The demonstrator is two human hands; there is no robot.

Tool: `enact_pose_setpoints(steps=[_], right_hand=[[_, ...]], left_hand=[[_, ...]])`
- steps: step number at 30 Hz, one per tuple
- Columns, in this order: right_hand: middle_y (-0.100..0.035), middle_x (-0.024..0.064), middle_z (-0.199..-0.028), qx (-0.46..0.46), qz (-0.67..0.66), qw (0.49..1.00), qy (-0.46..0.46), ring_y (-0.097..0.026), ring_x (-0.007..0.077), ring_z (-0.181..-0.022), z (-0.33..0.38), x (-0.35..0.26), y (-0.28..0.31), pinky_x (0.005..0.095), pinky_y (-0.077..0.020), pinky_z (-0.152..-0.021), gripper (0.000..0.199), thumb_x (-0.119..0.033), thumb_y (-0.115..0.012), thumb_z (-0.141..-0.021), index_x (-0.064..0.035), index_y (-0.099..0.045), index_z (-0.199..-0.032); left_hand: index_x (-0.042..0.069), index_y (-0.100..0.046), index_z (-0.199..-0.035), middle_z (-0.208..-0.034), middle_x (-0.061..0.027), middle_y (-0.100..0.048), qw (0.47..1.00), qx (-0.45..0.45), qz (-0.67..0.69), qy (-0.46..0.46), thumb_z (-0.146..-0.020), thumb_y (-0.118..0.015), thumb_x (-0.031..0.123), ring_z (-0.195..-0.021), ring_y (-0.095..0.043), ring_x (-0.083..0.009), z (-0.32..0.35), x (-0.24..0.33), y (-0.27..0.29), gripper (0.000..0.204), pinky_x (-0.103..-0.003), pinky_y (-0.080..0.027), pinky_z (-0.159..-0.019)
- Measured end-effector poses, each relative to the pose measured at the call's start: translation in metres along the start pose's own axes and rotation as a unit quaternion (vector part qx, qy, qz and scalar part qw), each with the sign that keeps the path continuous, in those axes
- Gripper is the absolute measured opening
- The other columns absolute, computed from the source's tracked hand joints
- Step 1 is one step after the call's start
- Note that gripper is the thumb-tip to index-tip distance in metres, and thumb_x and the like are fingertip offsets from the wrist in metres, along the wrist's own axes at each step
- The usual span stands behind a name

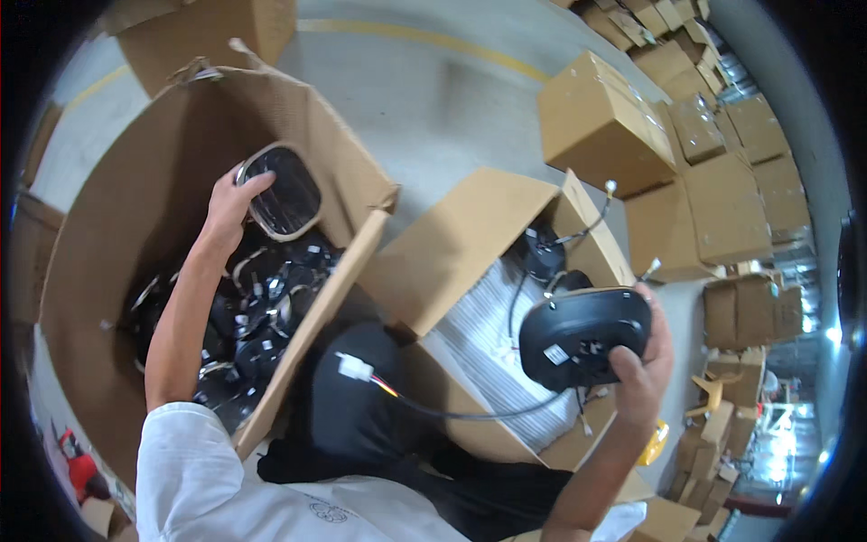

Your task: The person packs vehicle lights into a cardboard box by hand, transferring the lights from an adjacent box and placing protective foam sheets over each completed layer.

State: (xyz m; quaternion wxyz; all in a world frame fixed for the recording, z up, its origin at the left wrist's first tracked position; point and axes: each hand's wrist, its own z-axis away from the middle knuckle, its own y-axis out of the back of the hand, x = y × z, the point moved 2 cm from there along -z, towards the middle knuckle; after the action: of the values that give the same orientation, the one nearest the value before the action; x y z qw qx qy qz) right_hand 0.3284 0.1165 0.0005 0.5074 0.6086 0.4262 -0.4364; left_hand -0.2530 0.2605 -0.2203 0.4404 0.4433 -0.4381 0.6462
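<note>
My left hand (228,203) grips a rounded-square part with a glossy dark face and pale rim (287,194), thumb on its face, over the large open carton (117,212). Below it, that carton holds many similar black parts (262,307), heaped loosely. My right hand (639,375) is closed on the edge of a black rounded-square housing (587,330) with a small white label, held above the smaller open carton (479,384). A dark cable (479,416) runs left from near this housing to a white plug (355,367) above my leg.
White ribbed packing (492,334) lines the smaller carton, where more black parts (545,257) with cables and white plugs lie. Stacked closed boxes (607,122) stand on the right. A yellow line (424,38) crosses the grey floor. Something red (81,470) is at the lower left.
</note>
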Motion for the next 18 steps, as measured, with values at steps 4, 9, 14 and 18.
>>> enact_pose_setpoints(steps=[4, 9, 14, 18], right_hand=[[-0.081, 0.0143, -0.132, -0.174, -0.027, 0.984, 0.015, -0.078, 0.0254, -0.127, -0.013, -0.075, -0.057, 0.0394, -0.0595, -0.115, 0.087, -0.023, -0.102, -0.082, 0.0075, -0.067, -0.155], [-0.08, 0.0166, -0.133, -0.275, 0.078, 0.944, 0.168, -0.077, 0.0284, -0.127, 0.002, -0.135, -0.133, 0.0387, -0.0586, -0.113, 0.073, -0.023, -0.1, -0.09, 0.0057, -0.071, -0.151], [-0.074, 0.0173, -0.13, -0.076, -0.044, 0.991, 0.106, -0.075, 0.0308, -0.121, 0.05, -0.102, -0.074, 0.0422, -0.0589, -0.11, 0.068, -0.033, -0.102, -0.091, 0.0027, -0.075, -0.143], [-0.07, 0.0207, -0.136, 0.013, 0.037, 0.971, 0.237, -0.07, 0.0355, -0.129, 0.085, -0.071, -0.052, 0.0456, -0.0556, -0.114, 0.061, -0.031, -0.099, -0.095, 0.002, -0.076, -0.14]], left_hand=[[-0.005, -0.08, -0.133, -0.111, -0.0057, -0.082, 0.954, -0.147, -0.22, -0.139, -0.108, -0.082, 0.027, -0.107, -0.076, -0.0131, 0.108, 0.168, -0.103, 0.04, -0.032, -0.062, -0.098], [-0.004, -0.082, -0.127, -0.104, -0.0034, -0.08, 0.922, -0.287, -0.247, -0.079, -0.12, -0.068, 0.053, -0.099, -0.072, -0.009, 0.188, 0.213, -0.192, 0.059, -0.028, -0.06, -0.09], [-0.002, -0.074, -0.143, -0.124, -0.0109, -0.078, 0.945, -0.277, -0.144, 0.1, -0.115, -0.07, 0.063, -0.119, -0.075, -0.0171, 0.236, 0.205, -0.256, 0.071, -0.037, -0.062, -0.108], [-0.003, -0.059, -0.161, -0.146, -0.0145, -0.07, 0.883, -0.455, -0.11, -0.035, -0.097, -0.089, 0.065, -0.135, -0.067, -0.0212, 0.268, 0.152, -0.278, 0.098, -0.038, -0.054, -0.118]])
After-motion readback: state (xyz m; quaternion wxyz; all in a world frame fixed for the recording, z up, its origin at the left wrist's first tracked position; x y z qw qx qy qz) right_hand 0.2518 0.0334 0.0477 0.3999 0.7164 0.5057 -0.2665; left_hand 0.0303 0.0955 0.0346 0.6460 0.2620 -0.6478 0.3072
